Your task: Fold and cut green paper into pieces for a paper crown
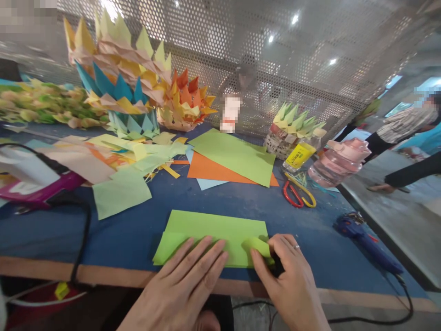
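Note:
A folded sheet of light green paper (217, 225) lies near the front edge of the blue table. My left hand (193, 276) rests flat on its lower left part, fingers stretched out and pressing the fold. With thumb and fingers, my right hand (285, 266) pinches the paper's right end, where a flap curls up. A ring sits on one finger of that hand. Beyond the folded piece lie a flat green sheet (237, 154), an orange sheet (213, 168) under it, and a corner of light blue paper (210, 184).
Scissors with red and yellow handles (299, 193), a glue bottle (300, 156), a pink water bottle (341, 161) and a blue glue gun (368, 243) are on the right. Paper scraps (120, 184), a purple tool (44, 188) and folded paper crowns (120, 92) fill the left and back.

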`<state>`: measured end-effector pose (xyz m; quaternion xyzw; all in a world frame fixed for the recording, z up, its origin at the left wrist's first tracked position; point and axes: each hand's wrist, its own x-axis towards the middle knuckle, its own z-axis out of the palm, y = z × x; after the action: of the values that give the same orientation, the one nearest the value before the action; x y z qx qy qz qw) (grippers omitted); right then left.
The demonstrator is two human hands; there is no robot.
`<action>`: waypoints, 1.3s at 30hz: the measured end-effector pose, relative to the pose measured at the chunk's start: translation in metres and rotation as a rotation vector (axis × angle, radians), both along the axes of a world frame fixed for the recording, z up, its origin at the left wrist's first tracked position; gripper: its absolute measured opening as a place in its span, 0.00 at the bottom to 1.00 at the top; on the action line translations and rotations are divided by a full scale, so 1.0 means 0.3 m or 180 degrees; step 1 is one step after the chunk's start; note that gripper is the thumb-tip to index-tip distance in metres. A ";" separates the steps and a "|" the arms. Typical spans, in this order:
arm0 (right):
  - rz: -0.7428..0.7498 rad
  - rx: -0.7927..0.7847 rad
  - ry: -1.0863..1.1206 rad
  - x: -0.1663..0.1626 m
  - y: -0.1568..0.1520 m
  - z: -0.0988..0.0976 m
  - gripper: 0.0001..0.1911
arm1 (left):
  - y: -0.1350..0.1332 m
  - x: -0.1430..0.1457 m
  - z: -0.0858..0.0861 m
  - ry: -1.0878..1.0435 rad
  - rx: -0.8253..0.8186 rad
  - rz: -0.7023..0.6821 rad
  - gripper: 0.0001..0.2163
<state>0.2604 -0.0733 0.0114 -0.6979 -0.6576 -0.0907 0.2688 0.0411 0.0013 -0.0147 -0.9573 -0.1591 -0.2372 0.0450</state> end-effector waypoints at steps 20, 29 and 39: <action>-0.0329 0.0264 0.0214 -0.010 -0.007 -0.010 0.10 | 0.008 0.009 -0.010 0.0015 0.0182 -0.0014 0.28; 0.1065 0.0577 -0.0915 -0.243 0.023 -0.053 0.24 | 0.015 -0.001 -0.048 -0.0072 0.0488 -0.0090 0.20; 0.0253 0.0355 -0.1824 -0.207 -0.011 -0.099 0.24 | 0.022 -0.010 -0.024 -0.0006 0.0582 -0.0109 0.22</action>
<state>0.1983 -0.0765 -0.0184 -0.6017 -0.7275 -0.3095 0.1135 0.0381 0.0080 -0.0220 -0.9516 -0.1203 -0.2524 0.1279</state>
